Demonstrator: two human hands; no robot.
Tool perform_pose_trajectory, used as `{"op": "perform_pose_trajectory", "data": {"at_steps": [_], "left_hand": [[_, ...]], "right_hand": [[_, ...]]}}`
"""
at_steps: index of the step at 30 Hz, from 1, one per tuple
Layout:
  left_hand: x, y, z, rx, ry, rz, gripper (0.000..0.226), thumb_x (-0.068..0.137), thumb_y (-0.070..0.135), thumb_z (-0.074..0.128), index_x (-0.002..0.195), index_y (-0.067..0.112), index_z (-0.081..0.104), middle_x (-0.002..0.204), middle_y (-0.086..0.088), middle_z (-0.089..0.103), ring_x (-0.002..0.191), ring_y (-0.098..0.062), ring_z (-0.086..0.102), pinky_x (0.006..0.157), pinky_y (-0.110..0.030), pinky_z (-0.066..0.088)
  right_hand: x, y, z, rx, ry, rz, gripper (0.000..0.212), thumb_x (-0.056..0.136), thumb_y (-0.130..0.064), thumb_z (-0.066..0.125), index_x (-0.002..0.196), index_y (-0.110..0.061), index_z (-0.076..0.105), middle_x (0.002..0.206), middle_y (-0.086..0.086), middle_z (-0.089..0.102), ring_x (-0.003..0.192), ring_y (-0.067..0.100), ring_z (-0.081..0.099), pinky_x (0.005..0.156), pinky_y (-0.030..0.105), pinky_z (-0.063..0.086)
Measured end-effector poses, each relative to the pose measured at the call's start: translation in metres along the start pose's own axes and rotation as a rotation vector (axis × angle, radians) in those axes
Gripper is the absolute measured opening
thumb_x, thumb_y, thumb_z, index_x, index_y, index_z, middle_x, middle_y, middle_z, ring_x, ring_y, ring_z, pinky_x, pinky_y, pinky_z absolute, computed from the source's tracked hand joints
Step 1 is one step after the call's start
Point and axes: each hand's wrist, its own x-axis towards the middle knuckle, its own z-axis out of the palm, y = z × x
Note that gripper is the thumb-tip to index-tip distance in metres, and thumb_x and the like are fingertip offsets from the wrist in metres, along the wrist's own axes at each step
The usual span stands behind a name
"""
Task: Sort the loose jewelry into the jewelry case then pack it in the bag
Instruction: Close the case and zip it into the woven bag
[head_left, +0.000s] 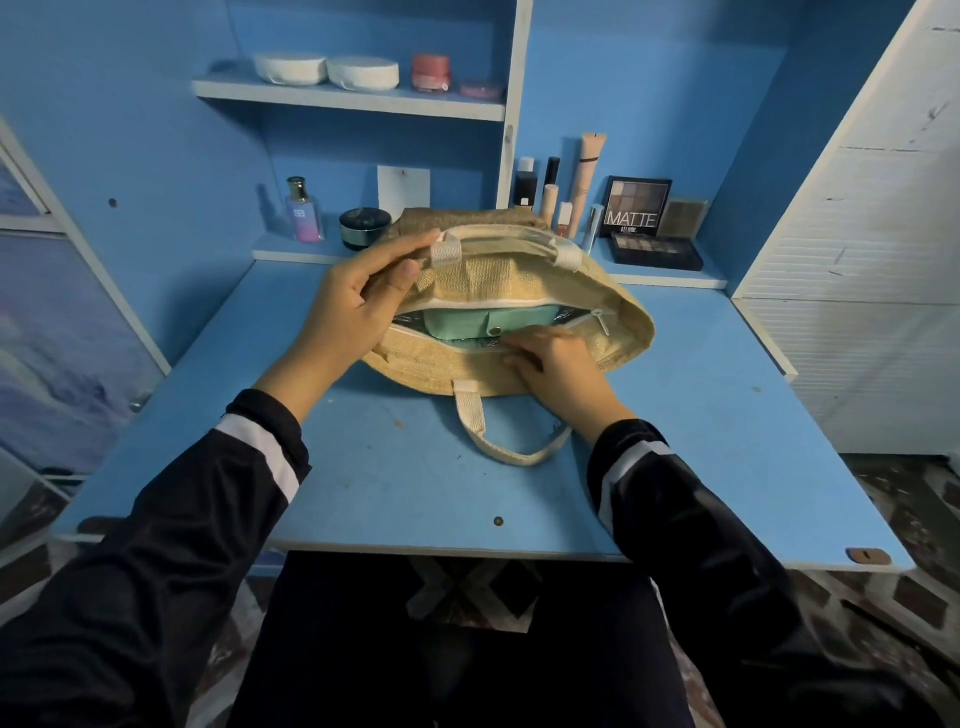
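A tan woven bag (613, 317) lies on the blue desk (395, 467) with its zipped mouth open toward me. Inside the mouth sits the mint-green jewelry case (467, 327), its snap button showing. My left hand (353, 306) grips the bag's upper edge by the left end of the far handle and holds the mouth open. My right hand (556, 364) rests on the bag's near edge, fingertips at the opening beside the case. The zipper pull (600, 319) hangs at the right end. A cream handle (511, 441) loops toward me on the desk.
On the low back ledge stand a perfume bottle (304, 210), a dark round jar (363, 226), several makeup tubes (566, 182) and eyeshadow palettes (639, 208). The upper shelf holds white round boxes (327, 70) and a pink jar (431, 73). A white cabinet (857, 260) stands on the right.
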Motion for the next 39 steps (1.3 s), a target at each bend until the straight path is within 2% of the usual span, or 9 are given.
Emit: {"op": "perform_pose_trajectory", "data": {"at_steps": [10,13,16,19,25,28,33,36,39], "left_hand": [[-0.006,-0.002,0.002,-0.086,0.05,-0.049,0.033,0.099,0.009,0.054,0.133,0.007,0.056,0.122,0.009,0.063,0.117,0.002,0.059,0.095,-0.014,0.045],[-0.006,-0.002,0.003,-0.082,0.068,-0.043,0.032,0.099,0.01,0.055,0.131,0.008,0.058,0.122,0.009,0.063,0.117,0.001,0.059,0.096,-0.014,0.045],[-0.005,-0.002,0.003,-0.081,0.083,-0.044,0.032,0.099,0.009,0.055,0.131,0.006,0.058,0.123,0.008,0.063,0.117,0.003,0.059,0.096,-0.013,0.044],[-0.005,-0.002,0.004,-0.08,0.097,-0.048,0.032,0.099,0.009,0.055,0.131,0.007,0.057,0.122,0.009,0.063,0.117,0.004,0.058,0.096,-0.012,0.043],[-0.003,-0.007,0.001,-0.079,0.092,-0.066,0.03,0.1,0.014,0.055,0.129,0.014,0.058,0.126,0.008,0.062,0.12,0.002,0.057,0.1,-0.014,0.042],[-0.002,-0.009,0.001,-0.073,0.093,-0.06,0.03,0.1,0.014,0.055,0.13,0.012,0.058,0.127,0.007,0.061,0.121,0.002,0.057,0.1,-0.014,0.043],[-0.008,-0.009,0.003,-0.079,0.092,-0.048,0.031,0.099,0.011,0.056,0.13,0.011,0.057,0.126,0.01,0.06,0.119,0.005,0.056,0.098,-0.012,0.043],[-0.01,-0.01,0.003,-0.099,0.098,-0.058,0.031,0.098,0.012,0.058,0.129,0.012,0.058,0.127,0.009,0.061,0.12,0.001,0.057,0.099,-0.015,0.044],[-0.013,-0.011,0.004,-0.136,0.141,-0.084,0.032,0.097,0.016,0.061,0.129,0.012,0.061,0.128,0.004,0.064,0.121,-0.006,0.059,0.101,-0.02,0.046]], "right_hand": [[0.007,0.001,0.002,0.046,0.024,0.02,0.021,0.088,-0.004,0.064,0.105,-0.008,0.075,0.102,0.013,0.069,0.097,0.035,0.06,0.092,0.039,0.045],[0.009,-0.001,0.003,0.055,0.02,0.051,0.02,0.088,-0.003,0.062,0.101,-0.009,0.075,0.103,0.013,0.068,0.1,0.035,0.058,0.092,0.034,0.042],[0.007,-0.003,0.001,0.113,0.054,0.081,0.02,0.085,0.003,0.061,0.094,-0.009,0.075,0.097,0.008,0.067,0.096,0.028,0.055,0.084,0.022,0.034],[0.0,-0.007,-0.005,0.2,0.123,0.088,0.019,0.084,0.004,0.061,0.09,-0.008,0.075,0.091,0.006,0.064,0.09,0.021,0.052,0.078,0.024,0.036],[-0.023,-0.008,-0.018,0.252,0.252,0.042,0.015,0.085,0.002,0.063,0.086,-0.009,0.073,0.088,-0.003,0.06,0.087,-0.009,0.045,0.08,0.007,0.033],[-0.025,-0.007,-0.017,0.234,0.246,0.014,0.015,0.086,0.001,0.064,0.089,-0.01,0.074,0.092,0.004,0.064,0.088,-0.002,0.045,0.082,0.007,0.034],[-0.027,-0.008,-0.017,0.221,0.271,-0.029,0.02,0.085,-0.002,0.069,0.101,-0.011,0.075,0.096,0.005,0.065,0.091,0.001,0.048,0.085,0.006,0.035],[-0.031,-0.013,-0.022,0.225,0.347,-0.055,0.019,0.086,-0.006,0.071,0.104,-0.011,0.074,0.101,0.003,0.068,0.098,0.01,0.058,0.09,0.02,0.043],[-0.04,-0.013,-0.034,0.168,0.53,-0.093,0.014,0.089,-0.007,0.068,0.102,-0.007,0.074,0.103,0.007,0.068,0.1,0.02,0.06,0.091,0.028,0.046]]}}
